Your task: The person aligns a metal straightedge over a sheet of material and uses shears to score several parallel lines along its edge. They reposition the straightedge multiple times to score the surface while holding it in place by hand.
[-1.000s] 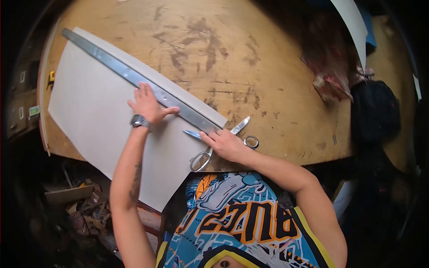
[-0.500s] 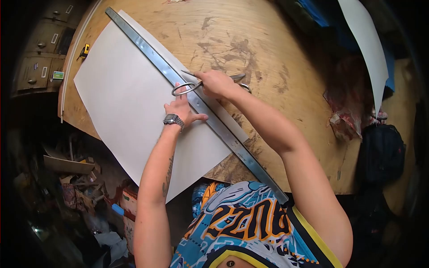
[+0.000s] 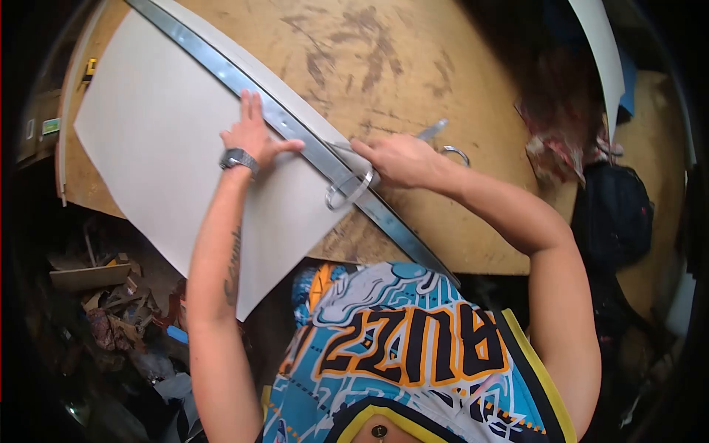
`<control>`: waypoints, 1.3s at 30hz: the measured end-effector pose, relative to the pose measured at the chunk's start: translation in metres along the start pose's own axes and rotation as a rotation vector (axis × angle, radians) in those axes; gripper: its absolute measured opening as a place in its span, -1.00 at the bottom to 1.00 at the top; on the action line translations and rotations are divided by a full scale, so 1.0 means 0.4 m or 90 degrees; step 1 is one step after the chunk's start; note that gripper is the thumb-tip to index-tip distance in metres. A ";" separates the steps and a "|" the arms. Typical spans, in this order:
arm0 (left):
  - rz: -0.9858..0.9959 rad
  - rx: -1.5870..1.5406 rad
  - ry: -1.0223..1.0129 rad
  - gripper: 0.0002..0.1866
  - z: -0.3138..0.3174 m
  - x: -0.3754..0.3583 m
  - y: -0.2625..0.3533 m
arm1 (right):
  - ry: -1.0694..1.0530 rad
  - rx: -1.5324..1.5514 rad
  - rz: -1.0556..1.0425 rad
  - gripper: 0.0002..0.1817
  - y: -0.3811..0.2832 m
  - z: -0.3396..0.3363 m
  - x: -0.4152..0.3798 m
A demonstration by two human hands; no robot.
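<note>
A large white sheet [image 3: 162, 140] lies on the wooden table, with a long metal straightedge [image 3: 199, 55] laid diagonally across it near its right edge. My left hand [image 3: 252, 139], wearing a wristwatch, presses on the straightedge and sheet, its fingers and thumb spread. On the other side of the straightedge, my right hand [image 3: 402, 160] is closed around a pair of metal scissors with the blades spread wide. One blade points toward the straightedge's edge on the sheet; the other blade [image 3: 434, 130] sticks out behind the hand. One ring handle crosses over the straightedge.
The wooden table [image 3: 487, 229] has dark stains. A yellow-and-black tape measure [image 3: 89, 71] rests at its left side. Scraps and debris [image 3: 122, 310] fill the floor at lower left. A black bag [image 3: 613, 214] and a curved white sheet [image 3: 602, 55] are at right.
My right hand has moved with the scissors along the straightedge toward my body. My left hand has shifted slightly toward the far end. The whole view has shifted too.
</note>
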State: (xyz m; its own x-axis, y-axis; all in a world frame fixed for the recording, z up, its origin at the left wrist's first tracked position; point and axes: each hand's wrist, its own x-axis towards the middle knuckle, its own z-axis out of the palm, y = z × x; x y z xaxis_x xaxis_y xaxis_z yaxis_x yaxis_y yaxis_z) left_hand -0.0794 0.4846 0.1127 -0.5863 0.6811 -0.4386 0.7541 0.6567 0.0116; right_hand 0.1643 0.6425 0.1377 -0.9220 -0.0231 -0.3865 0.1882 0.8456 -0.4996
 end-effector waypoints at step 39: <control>-0.126 -0.250 0.323 0.17 0.042 0.231 -0.177 | 0.373 0.199 0.322 0.02 -0.173 0.412 -0.365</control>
State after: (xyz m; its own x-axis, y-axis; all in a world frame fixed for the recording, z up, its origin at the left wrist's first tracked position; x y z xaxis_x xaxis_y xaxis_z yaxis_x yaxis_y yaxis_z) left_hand -0.1822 0.4956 0.0561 -0.8412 0.5406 0.0097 0.5106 0.7884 0.3431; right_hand 0.3417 0.4992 0.1011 -0.7114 0.6737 -0.1999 0.6326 0.4901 -0.5997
